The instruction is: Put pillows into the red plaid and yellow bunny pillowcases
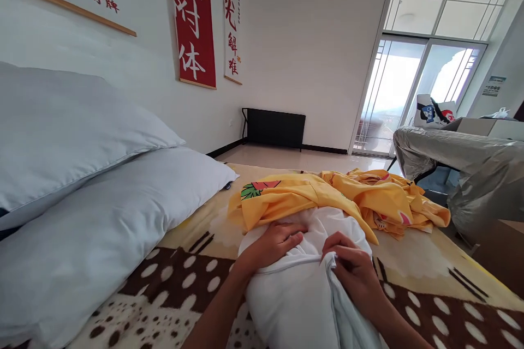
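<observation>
A plump white pillow (286,305) lies before me on the bed, with a seam running across it and a raised fold of fabric on its right side. My left hand (280,242) rests on the pillow's far part, fingers stretched out over the wrinkled white cloth. At the top of the fold, my right hand (352,264) pinches the pillow's fabric between bent fingers. Just beyond both hands, a yellow printed cloth (295,193) touches the pillow's far end. A second crumpled yellow cloth (380,196) lies to its right.
Two white pillows (192,174) are stacked on the left. Under everything spreads a brown and cream patterned blanket (442,278). Right of the bed stand a plastic-wrapped item (487,169) and a cardboard box (501,256). A black panel (274,128) leans near the far wall.
</observation>
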The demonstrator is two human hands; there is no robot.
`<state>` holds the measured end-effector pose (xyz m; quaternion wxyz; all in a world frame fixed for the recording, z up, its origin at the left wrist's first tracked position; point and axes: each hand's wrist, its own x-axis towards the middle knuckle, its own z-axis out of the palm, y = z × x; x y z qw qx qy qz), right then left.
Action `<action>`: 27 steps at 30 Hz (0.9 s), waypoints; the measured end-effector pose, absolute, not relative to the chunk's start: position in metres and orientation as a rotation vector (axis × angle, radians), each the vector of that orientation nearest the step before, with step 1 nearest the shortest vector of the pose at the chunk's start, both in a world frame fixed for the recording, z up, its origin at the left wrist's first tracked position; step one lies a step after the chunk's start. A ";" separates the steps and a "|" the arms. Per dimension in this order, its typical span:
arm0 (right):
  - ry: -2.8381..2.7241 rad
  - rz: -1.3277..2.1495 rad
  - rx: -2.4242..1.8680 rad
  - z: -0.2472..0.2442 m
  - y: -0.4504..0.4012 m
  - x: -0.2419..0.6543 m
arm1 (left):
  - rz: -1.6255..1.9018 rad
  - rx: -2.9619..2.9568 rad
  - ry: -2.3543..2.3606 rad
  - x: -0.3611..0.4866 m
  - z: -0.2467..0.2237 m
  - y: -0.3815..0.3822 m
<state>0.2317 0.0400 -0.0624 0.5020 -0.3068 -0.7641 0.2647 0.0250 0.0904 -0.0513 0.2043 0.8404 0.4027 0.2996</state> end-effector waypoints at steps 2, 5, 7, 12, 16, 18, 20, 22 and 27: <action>-1.835 0.671 -0.770 -0.045 0.049 0.220 | 0.986 2.259 1.259 0.025 -0.057 0.097; -1.848 0.682 -0.779 -0.017 0.067 0.203 | 1.188 2.161 1.476 0.016 -0.056 0.103; -1.856 0.682 -0.782 -0.007 0.082 0.193 | 1.284 2.103 1.551 0.005 -0.052 0.103; -1.761 0.880 -0.783 -0.031 0.124 0.181 | 1.400 1.944 1.655 -0.020 -0.038 0.095; -1.672 1.092 -0.751 -0.051 0.136 0.196 | 1.414 1.981 1.695 -0.025 -0.037 0.098; -1.637 1.087 -0.717 -0.047 0.127 0.206 | 1.437 1.996 1.737 -0.026 -0.040 0.103; -1.635 1.024 -0.685 -0.037 0.108 0.212 | 1.415 2.000 1.726 -0.028 -0.043 0.109; -1.675 0.946 -0.637 -0.026 0.081 0.212 | 1.362 2.028 1.637 -0.031 -0.043 0.112; -1.808 0.862 -0.429 -0.012 0.022 0.209 | 1.355 2.270 1.422 -0.033 -0.029 0.090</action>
